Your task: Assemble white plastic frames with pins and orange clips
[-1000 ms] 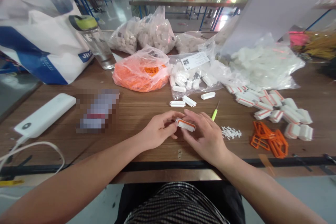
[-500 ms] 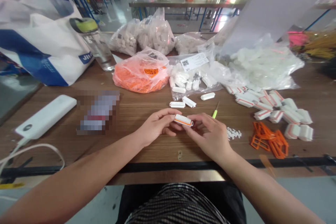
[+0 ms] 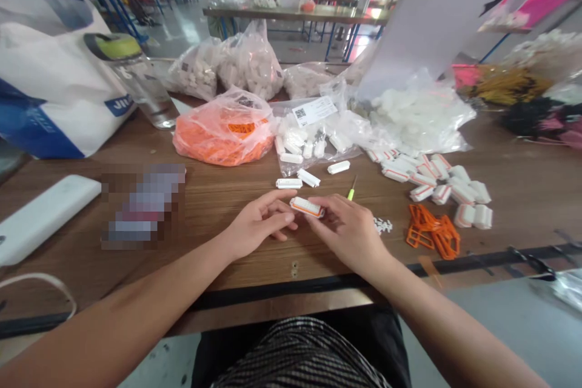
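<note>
A small white plastic case with an orange band (image 3: 307, 207) is pinched between the thumb and fingers of my right hand (image 3: 352, 227), held at its right end above the table. My left hand (image 3: 259, 224) is at the case's left end, thumb and fingers apart; whether a fingertip still touches it is hard to see. Just beyond my hands lie loose white plastic cases (image 3: 289, 183) without a band. A screwdriver with a yellow-green handle (image 3: 350, 194) lies behind my right hand, and small white pieces (image 3: 383, 225) are scattered beside it.
Orange frames (image 3: 434, 233) and a pile of orange-banded white cases (image 3: 430, 176) lie at right. Behind are a bag of orange parts (image 3: 222, 133) and clear bags of white parts (image 3: 422, 112). A bottle (image 3: 140, 88) and white power bank (image 3: 50, 215) are at left.
My left thumb has come away from the case, and the left fingers have loosened. My right hand still holds it. The view has turned to the right.
</note>
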Tool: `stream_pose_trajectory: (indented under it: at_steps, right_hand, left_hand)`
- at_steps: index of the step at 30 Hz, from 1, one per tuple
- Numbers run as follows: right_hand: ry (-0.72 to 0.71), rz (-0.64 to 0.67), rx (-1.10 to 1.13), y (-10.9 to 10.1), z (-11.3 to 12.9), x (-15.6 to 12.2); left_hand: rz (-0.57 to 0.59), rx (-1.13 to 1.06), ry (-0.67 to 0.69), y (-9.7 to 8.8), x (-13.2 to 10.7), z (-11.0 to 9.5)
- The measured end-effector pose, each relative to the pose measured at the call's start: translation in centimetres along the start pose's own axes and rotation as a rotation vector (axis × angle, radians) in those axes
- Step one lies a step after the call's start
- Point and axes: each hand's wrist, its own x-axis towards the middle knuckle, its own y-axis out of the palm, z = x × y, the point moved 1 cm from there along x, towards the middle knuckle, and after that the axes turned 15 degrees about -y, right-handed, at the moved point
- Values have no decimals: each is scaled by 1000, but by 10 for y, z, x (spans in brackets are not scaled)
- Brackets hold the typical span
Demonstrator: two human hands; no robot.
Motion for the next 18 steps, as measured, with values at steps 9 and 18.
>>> stream_pose_trajectory:
  at_steps: [9,18]
  right_hand:
    - [658,-65,-516,-128,-112,-13]
    - [319,-45,-516,-100,-123,-1]
  left_hand:
    - [-37,149,16,5,-1,3]
    - [-48,169,-17,7,-3,2]
